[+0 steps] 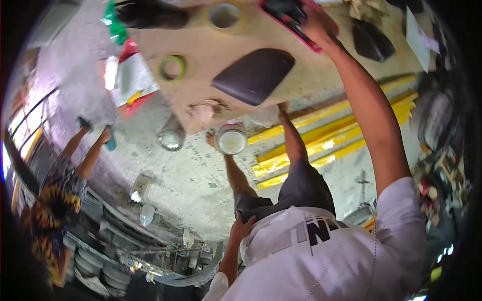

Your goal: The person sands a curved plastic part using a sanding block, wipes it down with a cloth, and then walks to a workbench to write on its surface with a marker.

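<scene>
My right arm stretches up over the table, with my right hand [317, 24] at the pink-rimmed dark tray [287, 25] near the top edge. Dark things lie in that tray, and my fingers are blurred against them. Lower on the right of my body, my left hand is away from the table. This left hand [242, 228] rests against the side of my dark shorts [306, 188], fingers laid out and holding nothing. A black curved, pointed panel [255, 75] lies on the brown tabletop [193, 55] nearest me.
On the table are a tape roll [224, 16], a yellow-green ring [171, 67] and another black piece [372, 40]. A lidded can [232, 139] stands by my foot. Yellow strips [331, 140] lie at right. Another person [57, 200] is at left, near stacked tires [90, 261].
</scene>
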Motion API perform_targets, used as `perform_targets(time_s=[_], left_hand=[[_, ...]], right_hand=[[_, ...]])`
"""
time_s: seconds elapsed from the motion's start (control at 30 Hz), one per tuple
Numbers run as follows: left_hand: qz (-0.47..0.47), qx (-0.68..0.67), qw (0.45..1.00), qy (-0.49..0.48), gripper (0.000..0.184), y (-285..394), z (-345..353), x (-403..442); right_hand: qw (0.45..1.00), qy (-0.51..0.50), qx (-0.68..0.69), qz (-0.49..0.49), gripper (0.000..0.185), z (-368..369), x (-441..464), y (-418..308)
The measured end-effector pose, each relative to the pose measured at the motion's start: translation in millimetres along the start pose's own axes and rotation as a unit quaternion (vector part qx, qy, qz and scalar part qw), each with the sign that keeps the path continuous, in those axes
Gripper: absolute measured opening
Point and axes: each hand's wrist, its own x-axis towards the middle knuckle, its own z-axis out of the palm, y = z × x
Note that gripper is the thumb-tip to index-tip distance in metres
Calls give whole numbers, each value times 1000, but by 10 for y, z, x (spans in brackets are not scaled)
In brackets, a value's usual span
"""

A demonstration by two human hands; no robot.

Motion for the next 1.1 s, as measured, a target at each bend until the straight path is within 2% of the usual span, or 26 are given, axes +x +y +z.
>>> perform_targets(time_s=[0.03, 0.07, 0.1, 0.13, 0.17, 0.2, 0.23, 0.27, 0.33, 0.37, 0.4, 0.43, 0.47, 0.53, 0.63, 0.73, 0.77, 0.87, 0.9, 0.93, 0.97, 1.0, 1.03, 1.07, 1.1], left_hand=[[25, 23, 999, -12, 106, 240, -149, -93], [205, -92, 974, 12, 96, 120, -160, 21], [185, -176, 967, -9, 84, 383, -334, 9], [259, -304, 917, -2, 72, 437, -433, 159], [293, -371, 881, -3, 68, 909, -719, -102], [327, -434, 840, -9, 64, 1384, -1007, -370], [405, -418, 812, 46, 66, 1716, -1058, -514], [488, -354, 792, 96, 69, 1975, -1091, -603], [597, -113, 767, 205, 71, 2333, -1117, -666], [621, 26, 744, 245, 69, 2481, -1121, -724], [629, 165, 705, 283, 66, 2570, -1107, -774], [627, 209, 717, 222, 51, 2589, -1044, -758], [646, 158, 727, 174, 36, 2587, -975, -752], [650, 134, 741, 99, 23, 2504, -898, -752], [662, 54, 742, 86, 17, 2514, -686, -768], [686, 76, 721, 58, 17, 2628, -525, -738], [677, 48, 733, 44, 17, 2668, -515, -747], [677, 94, 730, 20, 19, 2657, -582, -771], [586, 30, 809, -23, 26, 2623, -645, -903], [527, -24, 849, -32, 28, 2449, -762, -741], [465, -89, 880, -38, 32, 2273, -880, -580], [403, -157, 901, -38, 38, 2098, -998, -422], [424, -156, 892, 3, 37, 2024, -996, -274], [406, -127, 905, -1, 34, 1872, -901, -123], [387, -99, 917, -6, 31, 1701, -781, 33]], right_hand=[[998, 57, -6, 21, 29, -82, -94, -55], [993, 116, -14, 35, 28, -284, -161, -194], [988, 153, -19, 31, 28, -432, -280, -229], [979, 200, 18, 25, 29, -652, -437, -308], [983, 179, 28, 3, 28, -697, -734, -231], [974, 178, 135, -32, 20, -785, -1064, -289], [953, 171, 240, -67, 17, -876, -1394, -348], [910, -12, 411, 50, 22, -863, -1948, -381], [825, -257, 502, 38, 27, -985, -2661, -529], [772, -372, 513, 44, 31, -1050, -3018, -605], [710, -510, 477, 94, 34, -1222, -3134, -645], [635, -485, 595, 93, 35, -1203, -3288, -690], [577, -527, 592, 198, 35, -1293, -3362, -631], [520, -505, 648, 234, 29, -1410, -3399, -532], [418, -413, 783, 203, 28, -1334, -3478, -412], [553, -451, 642, 282, 34, -1135, -3521, -576], [533, -437, 642, 335, 34, -1064, -3524, -556], [550, -467, 655, 222, 29, -1117, -3444, -394], [553, -424, 649, 305, 24, -1150, -3448, -253], [530, -247, 732, 351, 21, -1033, -3428, 105], [600, -118, 714, 341, 20, -1111, -3239, 402], [667, -82, 705, 227, 20, -1093, -3116, 776], [725, -77, 647, 225, 19, -1081, -2959, 851], [753, -103, 606, 234, 23, -1003, -2855, 876], [804, -74, 574, 139, 24, -778, -2767, 969]])
